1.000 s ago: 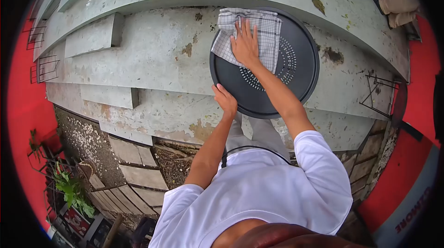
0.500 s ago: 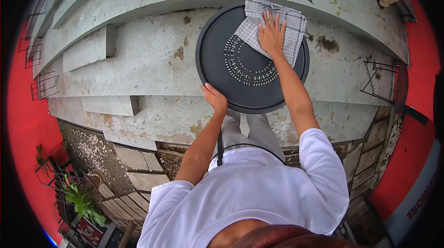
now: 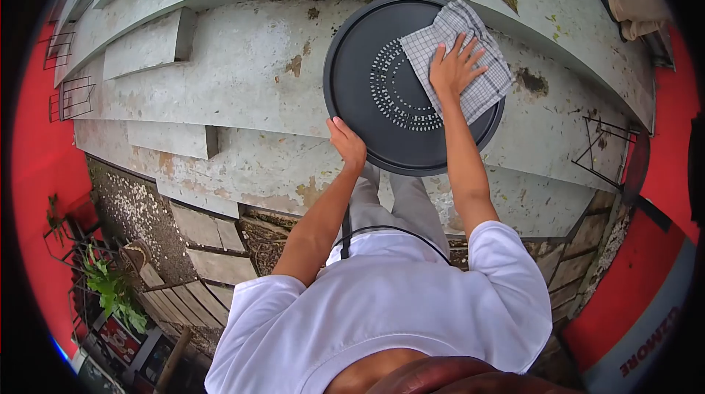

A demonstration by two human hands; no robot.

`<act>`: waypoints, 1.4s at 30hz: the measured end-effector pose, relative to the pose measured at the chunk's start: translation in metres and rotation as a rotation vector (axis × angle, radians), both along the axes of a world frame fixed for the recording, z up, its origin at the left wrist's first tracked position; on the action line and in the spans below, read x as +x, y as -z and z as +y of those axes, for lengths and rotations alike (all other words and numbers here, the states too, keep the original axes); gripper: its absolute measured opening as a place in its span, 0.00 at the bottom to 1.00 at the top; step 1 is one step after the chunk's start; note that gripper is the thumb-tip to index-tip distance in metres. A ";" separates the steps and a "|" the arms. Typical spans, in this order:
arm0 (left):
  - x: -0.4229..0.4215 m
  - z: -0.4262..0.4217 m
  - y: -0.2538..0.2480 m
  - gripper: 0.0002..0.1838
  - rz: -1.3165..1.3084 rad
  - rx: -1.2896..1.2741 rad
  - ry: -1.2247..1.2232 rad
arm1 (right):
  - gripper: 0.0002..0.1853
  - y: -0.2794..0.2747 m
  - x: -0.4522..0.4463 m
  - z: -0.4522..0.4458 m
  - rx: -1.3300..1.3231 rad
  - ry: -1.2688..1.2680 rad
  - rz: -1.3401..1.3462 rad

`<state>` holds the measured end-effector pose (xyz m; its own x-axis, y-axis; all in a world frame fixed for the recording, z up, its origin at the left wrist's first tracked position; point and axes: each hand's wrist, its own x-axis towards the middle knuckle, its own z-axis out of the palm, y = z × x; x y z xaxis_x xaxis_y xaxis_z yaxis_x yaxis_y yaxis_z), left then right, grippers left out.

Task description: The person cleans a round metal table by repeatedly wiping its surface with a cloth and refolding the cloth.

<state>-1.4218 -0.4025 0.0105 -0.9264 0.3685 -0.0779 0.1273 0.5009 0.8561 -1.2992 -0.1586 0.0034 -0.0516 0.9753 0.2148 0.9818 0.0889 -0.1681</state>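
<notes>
A round black tray [image 3: 352, 63] with a raised rim and a ring of small white marks is in front of me, above my legs. My left hand [image 3: 347, 144] grips its near left rim, fingers close together. On the tray's right side lies a grey-and-white checked cloth [image 3: 490, 63], partly rumpled and reaching past the rim. My right hand [image 3: 454, 74] presses flat on this cloth with fingers spread. Part of the tray's surface is hidden beneath the cloth and my right forearm.
Wide, worn concrete steps [image 3: 250, 63] run across the view, with smaller blocks [image 3: 172, 139] at left. A person's lower legs [image 3: 637, 12] show at upper right. A black metal frame [image 3: 606, 148] stands at right, and a leafy plant [image 3: 110, 291] at lower left.
My right hand and the cloth have slid right and a little toward me across the tray. My left hand keeps its place at the rim. The whole view has shifted slightly.
</notes>
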 end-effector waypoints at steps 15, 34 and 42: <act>-0.002 -0.002 0.006 0.22 -0.065 0.120 -0.013 | 0.33 -0.043 0.068 -0.153 -0.359 -0.486 -0.046; -0.005 -0.003 0.012 0.22 -0.045 0.091 -0.025 | 0.38 -0.045 0.026 -0.177 -0.350 -0.590 0.027; -0.004 0.000 0.001 0.22 -0.071 0.136 -0.015 | 0.42 -0.013 0.007 -0.067 -0.245 0.012 -0.111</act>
